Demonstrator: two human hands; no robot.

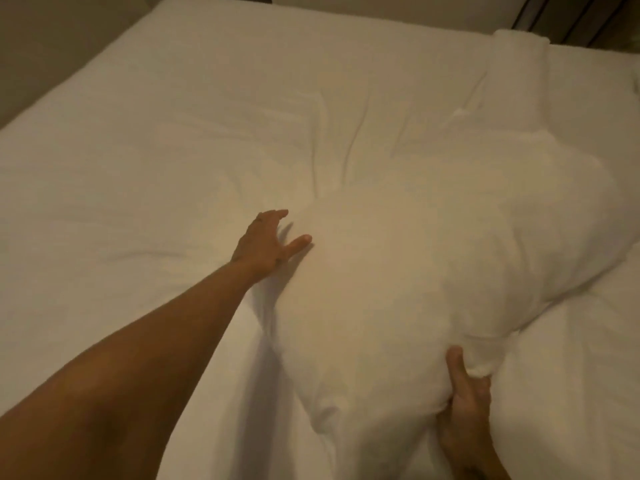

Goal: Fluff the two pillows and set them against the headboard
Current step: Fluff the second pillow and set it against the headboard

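Head view: the right hand (465, 393) is gripping the near edge of the pillow (398, 271) lying on the bed (138, 133); the left hand (268, 244), spread and released, is touching its far side. Best to squeeze inward from both ends.

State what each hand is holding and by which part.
The right hand grips the pillow by its near edge. The left hand holds nothing; it is open against the pillow's left side.

Left hand (268, 242) splayed (right hand (465, 403) clenched)
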